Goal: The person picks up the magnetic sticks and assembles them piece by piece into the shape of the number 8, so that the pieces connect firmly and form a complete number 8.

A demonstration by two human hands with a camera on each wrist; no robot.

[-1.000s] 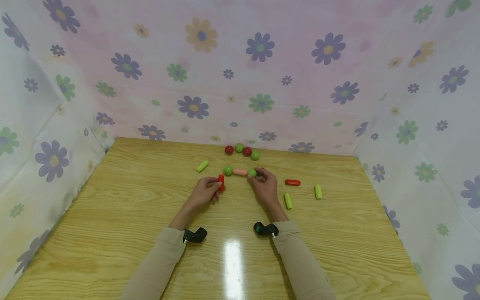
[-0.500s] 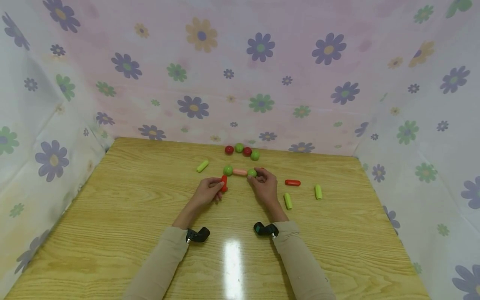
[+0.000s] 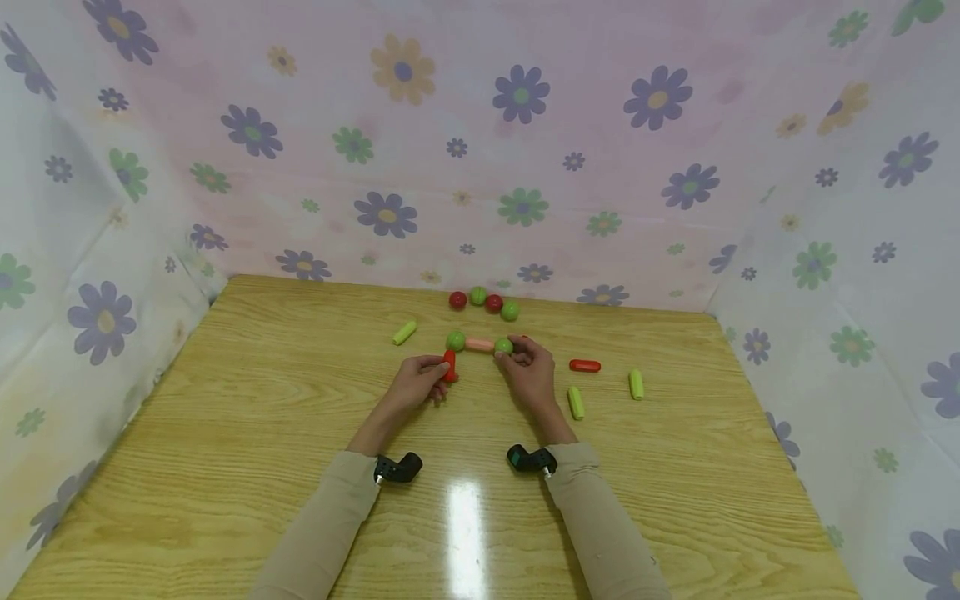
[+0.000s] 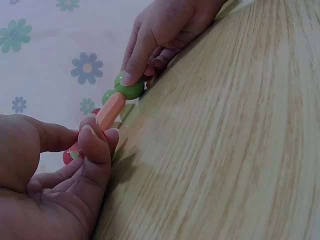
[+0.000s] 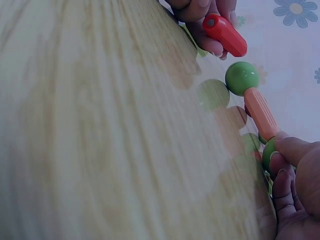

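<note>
An orange stick (image 3: 480, 344) joins two green balls; its left ball (image 3: 456, 340) is free of fingers. My right hand (image 3: 531, 375) pinches the right ball (image 3: 503, 346) between thumb and fingers, as the right wrist view also shows at the ball (image 5: 269, 152). Between thumb and fingers my left hand (image 3: 411, 383) holds a red stick (image 3: 450, 365), just in front of the left ball. In the right wrist view a small gap separates the red stick (image 5: 226, 36) from the green ball (image 5: 242, 78). The left hand's fingers mostly hide the red stick in the left wrist view.
Behind the joined pieces lie two red balls (image 3: 457, 300) and two green balls (image 3: 511, 311). A yellow-green stick (image 3: 405, 332) lies to the left; a red stick (image 3: 585, 365) and two more yellow-green sticks (image 3: 637, 384) are at right. Something small and red shows behind the right hand.
My left hand has moved slightly to the right with the red stick, whose upper end is now closer to the left green ball. The right hand has stayed in place.
</note>
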